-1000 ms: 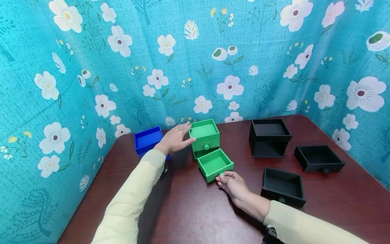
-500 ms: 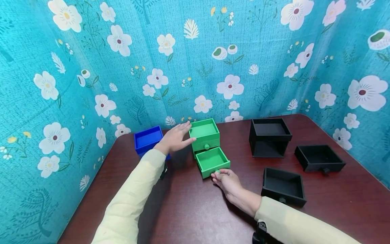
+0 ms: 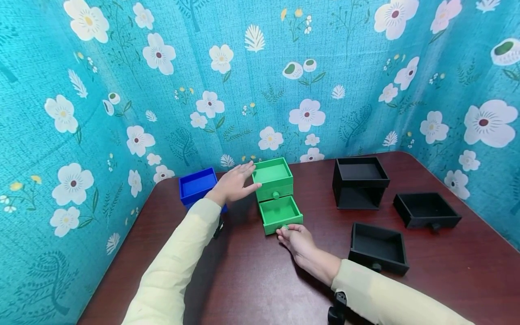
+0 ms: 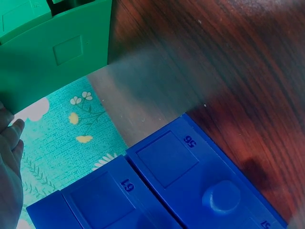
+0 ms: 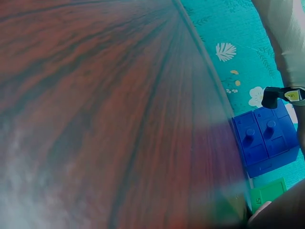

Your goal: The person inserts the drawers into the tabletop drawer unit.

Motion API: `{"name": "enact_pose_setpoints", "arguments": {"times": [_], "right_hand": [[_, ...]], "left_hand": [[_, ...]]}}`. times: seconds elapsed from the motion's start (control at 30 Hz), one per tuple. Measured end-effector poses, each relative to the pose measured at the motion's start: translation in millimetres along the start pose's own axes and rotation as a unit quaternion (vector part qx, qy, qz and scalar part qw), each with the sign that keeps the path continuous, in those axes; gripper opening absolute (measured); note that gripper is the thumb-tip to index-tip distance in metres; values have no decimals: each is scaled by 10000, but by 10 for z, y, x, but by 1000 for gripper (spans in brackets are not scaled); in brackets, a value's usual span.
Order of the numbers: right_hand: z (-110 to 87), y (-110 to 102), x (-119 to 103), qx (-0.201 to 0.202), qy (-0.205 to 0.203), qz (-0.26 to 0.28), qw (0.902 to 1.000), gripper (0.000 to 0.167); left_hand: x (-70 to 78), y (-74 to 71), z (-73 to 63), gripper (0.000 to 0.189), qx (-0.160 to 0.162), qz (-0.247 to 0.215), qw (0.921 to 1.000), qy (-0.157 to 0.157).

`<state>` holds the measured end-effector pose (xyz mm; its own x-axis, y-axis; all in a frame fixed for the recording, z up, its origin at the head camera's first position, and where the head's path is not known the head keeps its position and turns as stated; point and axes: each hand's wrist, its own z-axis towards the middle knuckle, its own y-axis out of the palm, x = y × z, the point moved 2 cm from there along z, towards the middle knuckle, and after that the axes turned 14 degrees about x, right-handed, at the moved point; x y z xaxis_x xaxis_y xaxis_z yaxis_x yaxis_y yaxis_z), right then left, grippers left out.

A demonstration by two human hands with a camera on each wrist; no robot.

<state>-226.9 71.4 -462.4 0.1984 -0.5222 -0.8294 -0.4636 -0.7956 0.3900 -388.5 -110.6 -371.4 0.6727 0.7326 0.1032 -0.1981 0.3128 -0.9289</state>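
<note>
A small green cabinet point(image 3: 273, 172) stands at the back middle of the table. Its upper drawer with a round knob is pushed in. The lower green drawer point(image 3: 280, 210) sticks out of the bottom bay, lined up with it, and is empty inside. My right hand point(image 3: 298, 243) pinches the knob on that drawer's front; in the right wrist view only a bit of the drawer front point(image 5: 268, 193) shows. My left hand point(image 3: 234, 184) lies against the cabinet's left side, fingers straight. In the left wrist view its fingertips meet the green wall point(image 4: 52, 57).
A blue cabinet point(image 3: 197, 186) with knobbed drawers stands to the left, partly behind my left forearm. On the right are a black cabinet point(image 3: 360, 183) with an open bay and two loose black drawers, one nearer point(image 3: 378, 246), one farther right point(image 3: 426, 210). Floral curtain point(image 3: 260, 90) hangs behind.
My right hand has moved the lower green drawer left and back, turning it straight, so it now sits partly inside the bay. My left hand has stayed still.
</note>
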Motion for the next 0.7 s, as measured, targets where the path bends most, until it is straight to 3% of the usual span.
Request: {"name": "enact_pose_setpoints", "arguments": {"times": [0.7], "right_hand": [[-6,50,19,56,53,93,9999,20]], "left_hand": [[-3,5,5,75,-48,69,9999,-58]]}}
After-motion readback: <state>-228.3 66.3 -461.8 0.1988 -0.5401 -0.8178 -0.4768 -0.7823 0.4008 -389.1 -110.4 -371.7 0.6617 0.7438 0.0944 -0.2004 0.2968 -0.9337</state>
